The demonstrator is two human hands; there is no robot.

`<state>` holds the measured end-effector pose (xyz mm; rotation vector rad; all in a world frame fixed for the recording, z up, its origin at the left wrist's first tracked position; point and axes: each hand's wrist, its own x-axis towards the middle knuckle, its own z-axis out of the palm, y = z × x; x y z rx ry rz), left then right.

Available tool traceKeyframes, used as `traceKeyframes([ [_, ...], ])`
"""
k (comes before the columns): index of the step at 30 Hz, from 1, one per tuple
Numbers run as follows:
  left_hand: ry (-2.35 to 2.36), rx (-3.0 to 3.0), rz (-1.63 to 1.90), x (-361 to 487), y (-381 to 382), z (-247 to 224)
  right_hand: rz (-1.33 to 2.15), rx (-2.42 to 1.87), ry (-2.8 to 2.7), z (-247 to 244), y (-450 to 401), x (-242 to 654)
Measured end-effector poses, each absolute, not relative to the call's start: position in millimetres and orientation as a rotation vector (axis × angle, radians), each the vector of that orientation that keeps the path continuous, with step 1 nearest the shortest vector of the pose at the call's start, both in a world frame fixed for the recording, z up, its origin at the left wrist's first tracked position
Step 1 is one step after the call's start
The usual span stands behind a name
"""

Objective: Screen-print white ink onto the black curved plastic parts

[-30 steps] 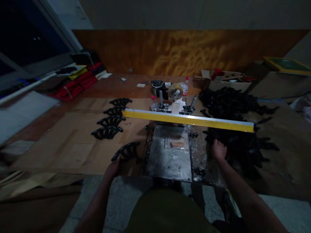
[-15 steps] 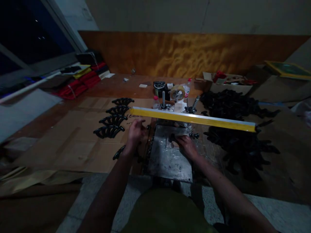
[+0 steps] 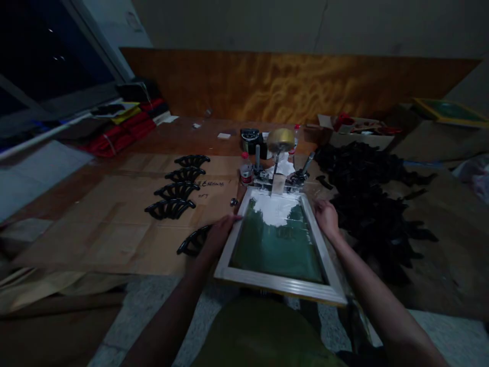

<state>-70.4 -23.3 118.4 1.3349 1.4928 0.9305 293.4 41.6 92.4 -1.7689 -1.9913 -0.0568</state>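
A screen-printing frame [image 3: 278, 286] with green mesh lies lowered in front of me. White ink [image 3: 275, 206] covers the far part of its mesh, where a squeegee [image 3: 278, 184] with a wooden-looking block stands. My left hand [image 3: 223, 229] is at the frame's left rail, its finger stretched out against the edge. My right hand [image 3: 326, 216] is just beside the right rail, fingers loosely bent and holding nothing visible; whether it touches the rail I cannot tell. The metal plate seen earlier is hidden under the frame.
Black curved ribbed pieces [image 3: 170, 208] lie in a column on cardboard [image 3: 114, 229] at left. A heap of black parts [image 3: 367, 204] is at right. Behind the frame stand clamp posts [image 3: 257, 155], a red-capped bottle [image 3: 245, 168] and a dark tub [image 3: 250, 137]. Red folded cloth [image 3: 122, 137] lies back left.
The screen frame has swung down from edge-on to lying flat over the metal plate. My right hand has left the plate for the frame's right side; my left hand has moved down to its left rail.
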Motion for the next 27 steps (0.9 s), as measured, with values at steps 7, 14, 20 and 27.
traceKeyframes([
  [7, 1.466, 1.158, 0.913, -55.8, -39.9, 54.2, -0.004, -1.623, -2.376, 124.7, 98.6, 214.9],
  [14, 1.450, 1.094, 0.949, -55.3, -37.4, 41.4, 0.073, -1.536, -2.769, 112.4, 51.8, 201.2],
  [20, 1.421, 1.048, 0.977, -54.3, -38.3, 41.2, 0.277, -1.140, -2.876, 118.8, 25.3, 221.6],
  [27, 1.460, 1.068, 0.956, -55.3, -43.1, 61.1, 0.091, -1.125, -2.708, 92.7, 10.0, 213.9],
])
